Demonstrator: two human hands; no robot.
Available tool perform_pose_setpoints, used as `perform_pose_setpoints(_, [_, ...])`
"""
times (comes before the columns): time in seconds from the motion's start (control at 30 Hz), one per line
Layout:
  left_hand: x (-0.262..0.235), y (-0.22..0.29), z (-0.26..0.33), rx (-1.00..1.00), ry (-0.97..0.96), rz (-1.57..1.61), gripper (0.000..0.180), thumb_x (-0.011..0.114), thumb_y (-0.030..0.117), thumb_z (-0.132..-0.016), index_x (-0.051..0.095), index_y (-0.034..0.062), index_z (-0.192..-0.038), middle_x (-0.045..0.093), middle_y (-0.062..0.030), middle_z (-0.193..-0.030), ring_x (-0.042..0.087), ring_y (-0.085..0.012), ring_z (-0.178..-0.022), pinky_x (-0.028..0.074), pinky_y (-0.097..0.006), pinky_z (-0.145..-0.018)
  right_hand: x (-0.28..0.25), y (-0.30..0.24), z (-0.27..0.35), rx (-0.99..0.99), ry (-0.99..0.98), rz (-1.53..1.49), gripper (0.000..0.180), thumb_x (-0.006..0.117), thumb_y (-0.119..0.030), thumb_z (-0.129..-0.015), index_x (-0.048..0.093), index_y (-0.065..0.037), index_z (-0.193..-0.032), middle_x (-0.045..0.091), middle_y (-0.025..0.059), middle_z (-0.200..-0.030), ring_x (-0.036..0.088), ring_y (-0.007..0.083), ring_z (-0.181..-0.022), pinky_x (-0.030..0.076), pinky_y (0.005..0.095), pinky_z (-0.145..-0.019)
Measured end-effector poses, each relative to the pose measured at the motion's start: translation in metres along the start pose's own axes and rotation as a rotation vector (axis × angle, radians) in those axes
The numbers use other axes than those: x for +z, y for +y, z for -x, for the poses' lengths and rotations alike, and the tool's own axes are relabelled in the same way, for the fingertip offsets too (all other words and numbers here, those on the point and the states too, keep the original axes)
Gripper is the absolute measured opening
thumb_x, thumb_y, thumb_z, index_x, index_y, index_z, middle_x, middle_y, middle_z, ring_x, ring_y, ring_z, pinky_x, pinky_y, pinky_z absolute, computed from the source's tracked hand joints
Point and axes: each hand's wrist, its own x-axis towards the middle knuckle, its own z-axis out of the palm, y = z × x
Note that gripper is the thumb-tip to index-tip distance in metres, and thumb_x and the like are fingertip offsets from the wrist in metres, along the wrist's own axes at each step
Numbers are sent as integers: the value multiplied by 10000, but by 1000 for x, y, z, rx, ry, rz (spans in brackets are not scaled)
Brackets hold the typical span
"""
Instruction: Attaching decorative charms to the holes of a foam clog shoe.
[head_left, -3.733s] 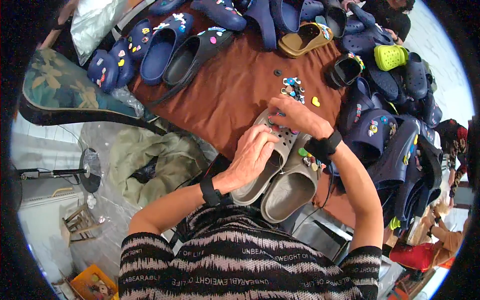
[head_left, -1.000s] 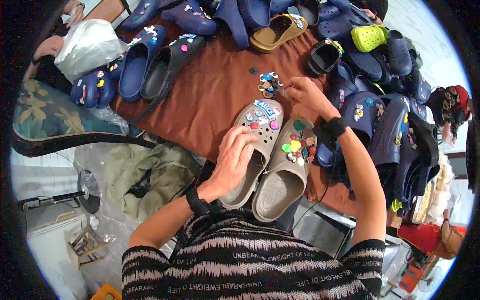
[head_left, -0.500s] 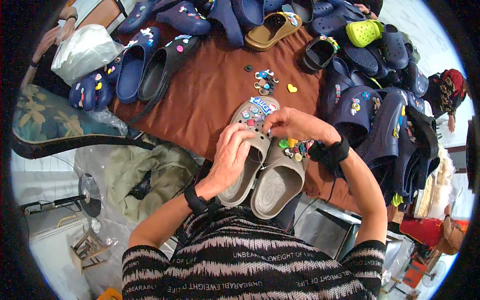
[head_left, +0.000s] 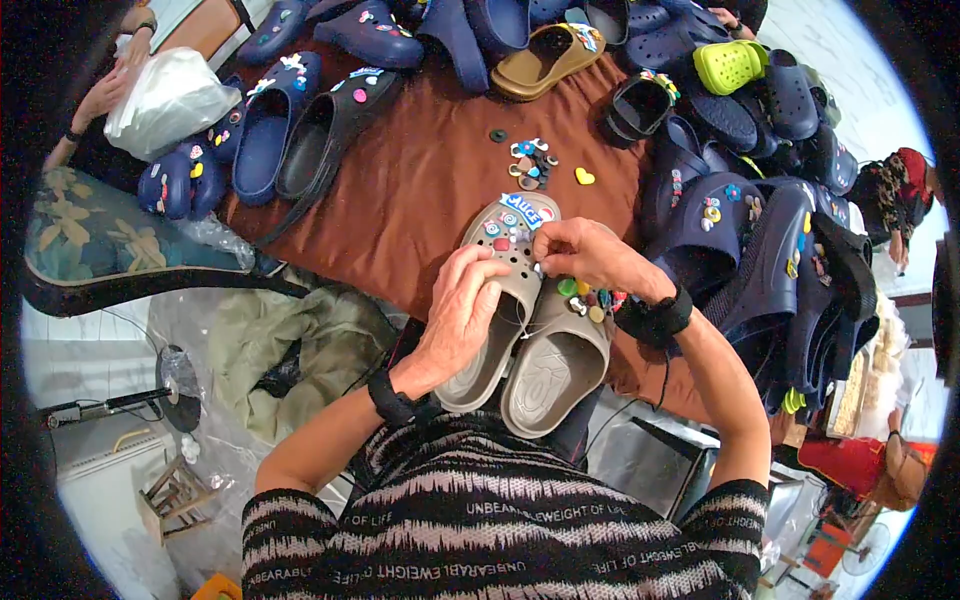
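Note:
A pair of beige clogs lies side by side in front of me. My left hand (head_left: 462, 310) is closed over the side of the left clog (head_left: 470, 385), fingers on its upper. Over that clog's toe part, my right hand (head_left: 590, 255) pinches thumb and forefinger together; a tiny white bit shows at the fingertips, too small to name. Charms (head_left: 518, 215) in several colours, one a blue-and-white lettered one, sit on the left clog's toe. The right clog (head_left: 560, 378) also bears colourful charms (head_left: 585, 298), partly hidden by my right hand.
Loose charms (head_left: 530, 165) lie in a small pile on the brown cloth (head_left: 400, 200), with a yellow heart charm (head_left: 585, 176) beside them. Dark blue clogs (head_left: 275, 125) ring the cloth, plus a lime green clog (head_left: 730, 66). Another person's hands hold a white plastic bag (head_left: 172, 105) at far left.
My right hand has shifted slightly, still pinching above the left clog. My left hand stays in place. At far left, the other person's hand has moved on the plastic bag.

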Motion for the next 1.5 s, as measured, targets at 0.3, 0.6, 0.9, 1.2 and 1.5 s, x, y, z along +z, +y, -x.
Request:
perform_pose_setpoints(0.3, [2,1,0,-10,7,-19,290,404,214,-1031,573,38,-1188,461,-169,-1320,411,-332,-1294,292,-424,-1122,11,-3,1,33,152,216,171,702,-168,-838,645,-29,-920,701,189,-862,685,371,-824,523,466,-734])
perform_pose_setpoints(0.6, [2,-3,0,6,12,-13,246,446,190,-1017,584,40,-1154,464,-166,-1317,409,-337,-1297,289,-426,-1124,10,-11,-12,92,32,571,255,697,-324,-839,675,-72,-870,686,166,-779,679,356,-776,508,471,-685])
perform_pose_setpoints(0.9, [2,-6,1,26,24,-17,207,478,175,-1007,594,38,-1112,466,-166,-1318,378,-353,-1333,282,-445,-1127,27,-9,-21,58,28,830,267,713,-351,-819,714,-83,-816,709,130,-778,710,305,-763,538,445,-661])
perform_pose_setpoints(1.2, [4,-8,0,21,-5,-69,201,483,162,-1000,598,20,-1084,471,-180,-1307,367,-375,-1341,274,-473,-1138,43,-16,-26,28,89,1037,200,710,-313,-817,733,-114,-817,716,90,-764,719,234,-742,534,389,-635])
perform_pose_setpoints(1.5, [-3,-3,-4,7,7,45,231,416,144,-1015,583,14,-1107,475,-182,-1298,420,-339,-1299,301,-412,-1125,8,-22,-9,115,54,696,179,689,-260,-849,713,-113,-947,704,154,-818,689,357,-776,536,457,-672])
